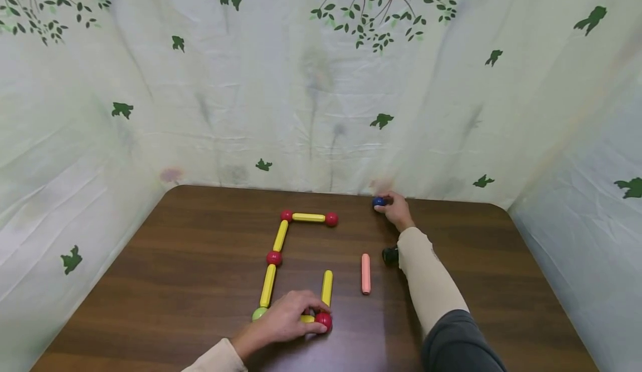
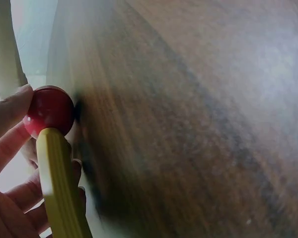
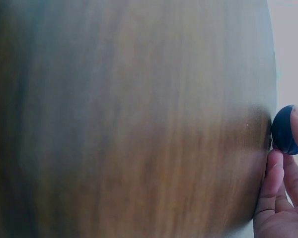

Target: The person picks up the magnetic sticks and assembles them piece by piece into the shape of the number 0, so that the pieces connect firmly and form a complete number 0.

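Observation:
My left hand (image 1: 287, 317) grips a red ball (image 1: 324, 321) at the near right corner of a chain of yellow rods and balls. In the left wrist view, thumb and fingers sit against this red ball (image 2: 50, 110), and a yellow rod (image 2: 61, 183) joins it from below. A second yellow rod (image 1: 327, 286) points away from the same ball. Beside the wrist, a green ball (image 1: 258, 313) is partly covered by the hand. At the table's far edge, my right hand (image 1: 398, 211) pinches a dark blue ball (image 1: 378, 201) between thumb and fingers.
The chain runs up the left through a red ball (image 1: 274, 258) to a far rod (image 1: 309, 217) ending in another red ball (image 1: 331, 219). A pink rod (image 1: 366, 274) lies right of it. Under the right sleeve, a black round piece (image 1: 389, 255) partly shows. Printed cloth surrounds the wooden table (image 1: 200, 260).

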{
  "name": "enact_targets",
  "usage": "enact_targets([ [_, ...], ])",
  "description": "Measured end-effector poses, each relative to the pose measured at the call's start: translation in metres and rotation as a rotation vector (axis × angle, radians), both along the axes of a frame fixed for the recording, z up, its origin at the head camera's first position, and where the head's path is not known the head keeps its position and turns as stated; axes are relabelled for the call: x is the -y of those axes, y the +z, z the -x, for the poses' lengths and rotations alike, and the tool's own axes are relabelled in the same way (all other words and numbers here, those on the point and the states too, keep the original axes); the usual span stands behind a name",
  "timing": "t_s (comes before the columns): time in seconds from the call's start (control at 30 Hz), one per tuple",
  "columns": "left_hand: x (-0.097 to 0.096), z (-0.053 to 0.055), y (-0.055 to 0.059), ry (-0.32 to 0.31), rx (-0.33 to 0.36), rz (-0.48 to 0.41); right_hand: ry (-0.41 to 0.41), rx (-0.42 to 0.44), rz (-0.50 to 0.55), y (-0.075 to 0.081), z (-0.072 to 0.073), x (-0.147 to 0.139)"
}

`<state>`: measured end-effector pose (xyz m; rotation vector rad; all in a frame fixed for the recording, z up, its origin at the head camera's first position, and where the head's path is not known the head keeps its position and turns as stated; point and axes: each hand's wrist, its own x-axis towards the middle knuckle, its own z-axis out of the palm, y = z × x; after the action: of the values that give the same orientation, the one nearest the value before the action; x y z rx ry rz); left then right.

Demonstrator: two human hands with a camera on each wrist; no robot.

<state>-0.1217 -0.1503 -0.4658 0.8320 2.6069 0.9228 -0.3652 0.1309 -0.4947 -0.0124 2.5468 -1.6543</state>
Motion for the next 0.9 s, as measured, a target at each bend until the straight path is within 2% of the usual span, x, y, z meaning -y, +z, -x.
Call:
enact_targets([
  [0.47,0.004,0.006,-0.009,-0.052,0.031,-0.094,-0.009,0.000,0.007,0.001,0.000,0.000],
  [0.77,0.005,0.007,-0.013,-0.054,0.055,-0.137,-0.004,0.018,0.006,0.002,0.000,0.000],
  [0.9,0.006,0.007,-0.013,-0.033,0.091,-0.125,0.043,0.052,0.017,0.006,-0.005,0.004],
])
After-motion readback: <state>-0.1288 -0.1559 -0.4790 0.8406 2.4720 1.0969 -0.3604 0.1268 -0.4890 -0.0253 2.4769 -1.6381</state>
